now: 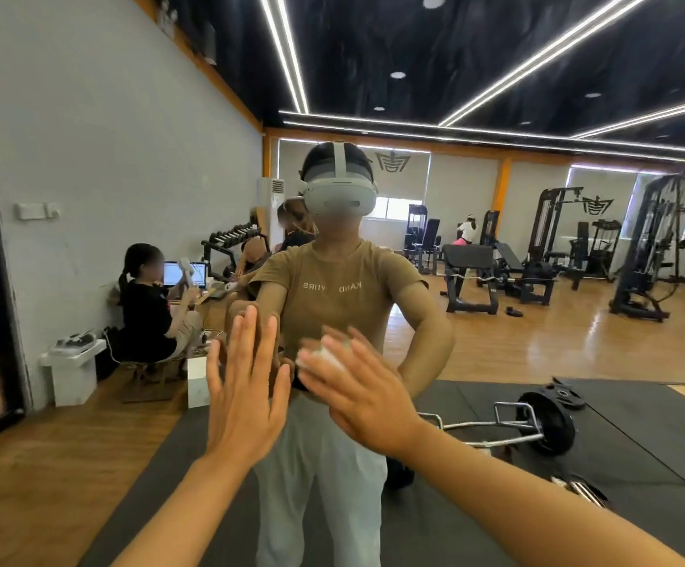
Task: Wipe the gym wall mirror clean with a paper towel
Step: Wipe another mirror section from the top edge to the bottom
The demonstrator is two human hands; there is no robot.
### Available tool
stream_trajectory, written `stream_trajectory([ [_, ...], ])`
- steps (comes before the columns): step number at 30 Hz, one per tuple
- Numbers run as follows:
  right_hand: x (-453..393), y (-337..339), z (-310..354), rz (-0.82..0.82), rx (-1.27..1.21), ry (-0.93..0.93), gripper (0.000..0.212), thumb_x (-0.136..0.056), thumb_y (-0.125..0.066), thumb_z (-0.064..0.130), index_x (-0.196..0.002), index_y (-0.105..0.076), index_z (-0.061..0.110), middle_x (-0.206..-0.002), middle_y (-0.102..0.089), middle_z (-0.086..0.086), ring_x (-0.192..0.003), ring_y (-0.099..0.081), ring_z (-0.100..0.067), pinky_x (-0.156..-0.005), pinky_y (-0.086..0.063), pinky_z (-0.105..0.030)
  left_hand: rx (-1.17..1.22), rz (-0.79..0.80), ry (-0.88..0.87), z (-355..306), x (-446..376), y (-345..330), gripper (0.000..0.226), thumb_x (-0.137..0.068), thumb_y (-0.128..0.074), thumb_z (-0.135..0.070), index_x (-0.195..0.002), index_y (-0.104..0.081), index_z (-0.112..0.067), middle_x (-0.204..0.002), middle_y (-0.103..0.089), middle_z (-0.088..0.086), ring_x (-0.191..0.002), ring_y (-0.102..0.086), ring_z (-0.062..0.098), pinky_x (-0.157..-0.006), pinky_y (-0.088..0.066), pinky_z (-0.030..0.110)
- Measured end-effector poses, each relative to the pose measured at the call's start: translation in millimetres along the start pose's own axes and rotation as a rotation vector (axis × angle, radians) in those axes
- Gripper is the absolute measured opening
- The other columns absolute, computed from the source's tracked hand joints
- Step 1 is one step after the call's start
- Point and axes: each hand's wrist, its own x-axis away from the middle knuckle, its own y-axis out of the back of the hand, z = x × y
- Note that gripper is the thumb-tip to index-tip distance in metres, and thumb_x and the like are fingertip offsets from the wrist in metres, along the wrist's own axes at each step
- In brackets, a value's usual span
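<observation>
L hand flat, fingers straight, pressed on smooth glass wall mirror. R hand presses crumpled white paper towel wad against the glass, fingers spread, slightly blurred.

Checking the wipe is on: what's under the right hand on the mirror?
A white paper towel shows past the right hand, pressed to the mirror. The hand covers most of it.
</observation>
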Motion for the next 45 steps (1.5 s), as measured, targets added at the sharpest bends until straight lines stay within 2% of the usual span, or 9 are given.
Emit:
stream_trajectory([
  [4,5,-3,-2,0.087,0.043,0.226,0.043,-0.101,-0.058,0.015,-0.144,-0.053,0.016,-0.155,-0.043,-0.005,-0.147,-0.033,-0.030,-0.123,-0.023,-0.045,-0.046,0.043,-0.070,10,-1,5,0.064,-0.101,-0.034,-0.035,-0.160,-0.017,-0.014,-0.169,-0.004,0.006,-0.155,-0.007,0.022,-0.124,0.004,0.040],
  [8,-18,19,-34,0.086,0.059,0.269,0.040,-0.106,-0.042,0.010,-0.144,-0.052,0.012,-0.154,-0.044,-0.006,-0.146,-0.034,-0.031,-0.123,-0.022,-0.045,-0.071,0.063,-0.099,22,1,13,0.061,-0.102,-0.033,-0.034,-0.159,-0.021,-0.016,-0.168,-0.009,0.005,-0.154,-0.011,0.021,-0.124,0.005,0.039],
  [12,-79,52,-91,-0.048,0.121,0.004,0.055,-0.092,-0.051,-0.005,-0.146,-0.047,0.006,-0.154,-0.042,-0.014,-0.145,-0.033,-0.035,-0.123,-0.022,-0.044,-0.047,0.021,-0.082,31,-1,20,0.062,-0.101,-0.034,-0.035,-0.159,-0.023,-0.014,-0.169,-0.004,0.005,-0.155,-0.006,0.022,-0.124,0.006,0.038],
  [20,-186,83,-118,-0.391,-0.055,-0.688,0.052,-0.100,-0.041,0.018,-0.151,-0.038,0.011,-0.157,-0.037,-0.013,-0.148,-0.026,-0.036,-0.116,-0.033,-0.057,-0.003,-0.055,0.000,58,-32,38,0.066,-0.101,-0.035,-0.037,-0.161,-0.016,-0.017,-0.169,0.005,0.005,-0.155,0.001,0.025,-0.125,0.004,0.040],
  [23,-181,56,-81,-0.344,-0.017,-0.627,0.046,-0.100,-0.044,0.015,-0.146,-0.047,0.012,-0.157,-0.037,-0.009,-0.148,-0.023,-0.035,-0.116,-0.035,-0.049,-0.035,-0.037,-0.048,69,-29,39,0.065,-0.102,-0.035,-0.036,-0.160,-0.016,-0.015,-0.169,0.001,0.008,-0.155,-0.002,0.025,-0.125,0.003,0.038],
  [27,-138,12,-26,-0.206,0.014,-0.309,0.051,-0.097,-0.048,0.008,-0.148,-0.044,0.009,-0.155,-0.042,-0.013,-0.146,-0.028,-0.037,-0.118,-0.029,-0.057,-0.031,-0.042,-0.103,78,-28,39,0.063,-0.102,-0.036,-0.032,-0.159,-0.020,-0.012,-0.169,-0.002,0.008,-0.155,-0.003,0.024,-0.126,0.001,0.040],
  [31,-82,-13,22,-0.032,-0.030,-0.034,0.041,-0.103,-0.043,0.007,-0.143,-0.052,0.006,-0.153,-0.044,-0.010,-0.147,-0.031,-0.033,-0.123,-0.020,-0.048,-0.055,-0.033,-0.166,88,-27,42,0.062,-0.102,-0.035,-0.032,-0.159,-0.021,-0.011,-0.169,-0.003,0.009,-0.155,-0.003,0.023,-0.126,0.000,0.038],
  [36,-67,-8,20,0.157,-0.006,0.282,0.050,-0.097,-0.057,0.004,-0.146,-0.049,0.009,-0.155,-0.042,-0.007,-0.147,-0.030,-0.030,-0.125,-0.016,-0.042,-0.091,-0.006,-0.238,100,-27,46,0.064,-0.102,-0.035,-0.033,-0.160,-0.016,-0.014,-0.168,-0.003,0.009,-0.155,-0.003,0.024,-0.126,0.002,0.036],
  [45,-204,54,-87,-0.155,0.152,-0.180,0.051,-0.094,-0.062,0.003,-0.142,-0.047,0.012,-0.153,-0.043,-0.016,-0.144,-0.032,-0.041,-0.119,-0.028,-0.054,-0.121,0.025,-0.275,106,-24,43,0.063,-0.104,-0.030,-0.037,-0.161,-0.011,-0.015,-0.168,-0.004,0.011,-0.155,-0.002,0.024,-0.125,0.001,0.037],
])
